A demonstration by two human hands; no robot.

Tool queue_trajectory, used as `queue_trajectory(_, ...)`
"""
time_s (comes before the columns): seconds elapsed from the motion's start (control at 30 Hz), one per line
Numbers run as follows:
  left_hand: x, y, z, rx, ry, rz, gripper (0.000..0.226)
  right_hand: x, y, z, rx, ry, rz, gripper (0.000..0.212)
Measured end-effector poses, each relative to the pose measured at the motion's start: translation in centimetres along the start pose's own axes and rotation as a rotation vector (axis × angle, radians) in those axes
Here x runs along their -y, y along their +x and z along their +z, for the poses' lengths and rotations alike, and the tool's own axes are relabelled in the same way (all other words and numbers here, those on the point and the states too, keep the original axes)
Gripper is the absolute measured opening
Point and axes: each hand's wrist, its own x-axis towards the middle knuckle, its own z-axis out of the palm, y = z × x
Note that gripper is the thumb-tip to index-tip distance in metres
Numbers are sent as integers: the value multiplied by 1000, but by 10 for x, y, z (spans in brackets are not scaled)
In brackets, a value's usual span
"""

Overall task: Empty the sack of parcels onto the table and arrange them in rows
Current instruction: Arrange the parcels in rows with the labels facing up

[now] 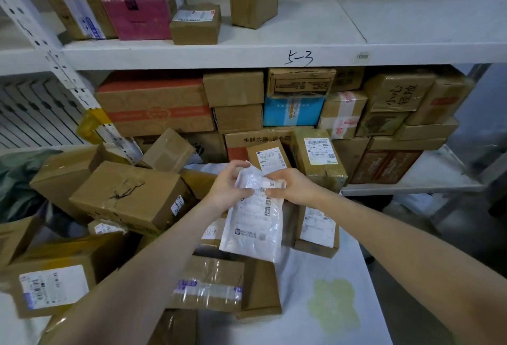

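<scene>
Both hands hold a flat white plastic mailer [253,224] with a barcode label, lifted above the table. My left hand [229,187] grips its upper left edge and my right hand [290,187] pinches its upper right edge. Under and around it, several brown cardboard parcels lie jumbled on the white table [315,303]: a large dented box [129,196] on the left, a labelled box [52,287] at the near left, a taped box [208,284] below the mailer and a labelled one [318,228] to its right. No sack is clearly visible.
A white metal shelf unit [274,54] stands behind the table, its lower level packed with stacked cartons [343,108]. The upper level carries a pink box [142,7] and small cartons. A yellowish stain [333,303] marks the table's bare right part. Dark floor lies at the right.
</scene>
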Motion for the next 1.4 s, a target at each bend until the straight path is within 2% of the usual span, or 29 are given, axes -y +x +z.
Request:
queue_trajectory(0.1,-2,24,5,17,308,-39,49,-12,17,-12,17,-33,19,32)
queue_trajectory(0.23,-2,42,6,-35,321,-74,28,-21,34,-24,22,-45,59,19)
queue_trajectory(0.33,-6,50,6,29,94,-175,15,-23,46,-32,49,-41,97,23)
queue_trajectory(0.47,-6,58,9,101,-458,-399,26,-18,61,-38,-17,-35,122,36)
queue_trajectory(0.53,-8,66,14,23,-468,-433,17,-15,67,-39,-16,-34,144,33)
queue_trajectory(0.6,-14,78,21,-163,-346,-443,3,-12,72,-39,-69,41,157,25)
queue_trajectory(0.63,-18,82,22,-246,-305,-460,8,-11,75,-39,-106,107,162,20)
queue_trajectory(0.67,-20,89,22,-271,-334,-490,7,-9,79,-41,-140,175,169,13)
queue_trajectory(0.73,-23,100,20,-146,-506,-506,17,-9,88,-48,-202,202,201,8)
queue_trajectory(0.8,-22,108,18,36,-561,-432,24,-9,99,-59,-230,84,243,22)
queue_trajectory(0.83,-21,113,20,39,-499,-391,17,-9,103,-63,-221,9,260,27)
queue_trajectory(0.93,-16,138,28,-203,-283,-335,9,-9,119,-70,-221,-154,273,27)
queue_trajectory(1.03,-9,163,35,-371,-70,-253,19,-16,128,-77,-355,-285,240,21)
queue_trajectory(1.1,-5,173,37,-383,-12,-241,20,-28,127,-85,-403,-350,238,20)
queue_trajectory(1.2,1,186,45,-371,-53,-297,31,-49,117,-94,-492,-493,317,23)
queue_trajectory(1.3,7,195,63,-324,-83,-334,38,-61,110,-92,-502,-606,394,57)
queue_trajectory(1.33,6,195,69,-318,-90,-343,38,-61,109,-88,-500,-629,379,55)
queue_trajectory(1.4,8,196,76,-295,-84,-362,40,-61,109,-79,-487,-646,262,35)
